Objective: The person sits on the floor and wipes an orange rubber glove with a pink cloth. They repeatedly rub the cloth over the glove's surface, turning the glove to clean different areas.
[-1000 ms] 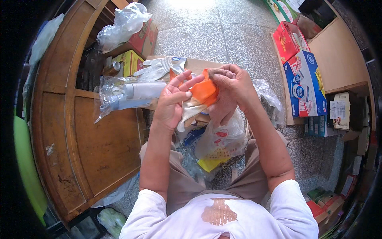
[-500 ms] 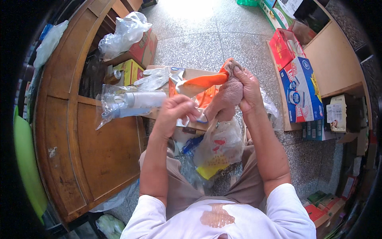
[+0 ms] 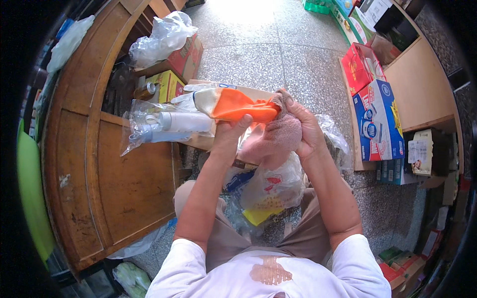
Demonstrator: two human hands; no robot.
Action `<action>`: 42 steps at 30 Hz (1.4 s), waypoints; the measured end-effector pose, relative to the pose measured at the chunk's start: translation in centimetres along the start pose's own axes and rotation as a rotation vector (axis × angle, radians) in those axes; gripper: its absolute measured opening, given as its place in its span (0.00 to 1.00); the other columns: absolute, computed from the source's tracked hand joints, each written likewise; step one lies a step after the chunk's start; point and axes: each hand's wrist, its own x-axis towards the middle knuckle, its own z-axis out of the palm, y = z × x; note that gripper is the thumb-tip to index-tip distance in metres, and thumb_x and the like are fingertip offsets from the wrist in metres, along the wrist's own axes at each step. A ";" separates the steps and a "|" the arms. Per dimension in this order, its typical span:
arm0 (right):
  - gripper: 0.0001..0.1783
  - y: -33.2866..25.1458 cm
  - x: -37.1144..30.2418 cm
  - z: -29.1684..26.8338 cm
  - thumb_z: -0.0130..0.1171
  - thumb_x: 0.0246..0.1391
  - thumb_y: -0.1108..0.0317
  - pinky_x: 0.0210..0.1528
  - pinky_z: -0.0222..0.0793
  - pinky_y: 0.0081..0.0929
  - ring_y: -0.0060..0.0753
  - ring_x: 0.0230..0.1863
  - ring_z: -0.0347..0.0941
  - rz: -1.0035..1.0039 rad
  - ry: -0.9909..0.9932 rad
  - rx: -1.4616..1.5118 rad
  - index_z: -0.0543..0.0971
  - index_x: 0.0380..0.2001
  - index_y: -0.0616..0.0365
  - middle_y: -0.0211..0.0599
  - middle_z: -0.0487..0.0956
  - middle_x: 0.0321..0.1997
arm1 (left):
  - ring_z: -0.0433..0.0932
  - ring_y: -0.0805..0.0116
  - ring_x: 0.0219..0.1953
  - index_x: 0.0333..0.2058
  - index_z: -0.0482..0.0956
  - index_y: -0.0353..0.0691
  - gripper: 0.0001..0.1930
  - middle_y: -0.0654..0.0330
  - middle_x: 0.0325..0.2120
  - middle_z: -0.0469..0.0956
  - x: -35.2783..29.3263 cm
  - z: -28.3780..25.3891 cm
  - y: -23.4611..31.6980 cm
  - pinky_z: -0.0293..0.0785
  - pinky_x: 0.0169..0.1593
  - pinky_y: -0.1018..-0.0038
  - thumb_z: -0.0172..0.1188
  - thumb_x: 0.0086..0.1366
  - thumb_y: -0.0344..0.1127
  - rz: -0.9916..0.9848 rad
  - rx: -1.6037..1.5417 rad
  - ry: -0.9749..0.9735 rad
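An orange-coated work glove (image 3: 238, 103) with a pale cuff is stretched sideways between my hands. My left hand (image 3: 229, 135) grips it from below, thumb lying on the orange part and fingers mostly hidden. At its right end, a pinkish-brown towel (image 3: 283, 136) wraps round the glove's finger end and hangs down in a bunch. My right hand (image 3: 307, 130) is closed on this towel, pressing it against the glove. Behind the held glove, part of a white glove (image 3: 184, 99) shows on a cardboard surface (image 3: 248, 91).
Two bottles, one white (image 3: 184, 121) and one light blue (image 3: 159, 135), lie in clear plastic at left. A printed plastic bag (image 3: 273, 186) hangs between my knees. A wooden cabinet (image 3: 139, 184) stands left; a blue box (image 3: 380, 121) and red box (image 3: 358, 67) stand right.
My left hand has taken hold of the orange glove, which is now raised and pulled out straighter to the left. The right hand keeps its grip on the towel.
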 end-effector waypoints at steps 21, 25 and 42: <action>0.13 5.1 0.1 1.1 0.61 0.50 0.72 0.34 0.77 0.32 0.37 0.31 0.79 -1.138 -0.170 -1.761 0.78 0.42 0.55 0.36 0.78 0.37 | 0.71 0.62 0.57 0.56 0.68 0.34 0.20 0.53 0.54 0.72 -0.5 0.6 -1.0 0.67 0.62 0.66 0.49 0.72 0.41 -0.054 -0.486 0.016; 0.14 5.4 -0.3 1.3 0.59 0.49 0.69 0.32 0.76 0.35 0.38 0.30 0.78 -1.151 -0.151 -1.992 0.78 0.42 0.52 0.34 0.75 0.35 | 0.65 0.58 0.62 0.60 0.62 0.33 0.24 0.47 0.60 0.65 -1.0 0.5 0.1 0.59 0.67 0.62 0.42 0.74 0.44 -0.070 -0.507 -0.054; 0.08 2.5 0.1 1.3 0.59 0.51 0.73 0.32 0.74 0.34 0.42 0.30 0.78 -1.002 0.180 -1.503 0.78 0.36 0.55 0.39 0.79 0.33 | 0.67 0.58 0.61 0.61 0.59 0.31 0.26 0.45 0.59 0.66 -0.6 -0.4 0.5 0.62 0.66 0.60 0.47 0.73 0.45 -0.007 -0.408 0.051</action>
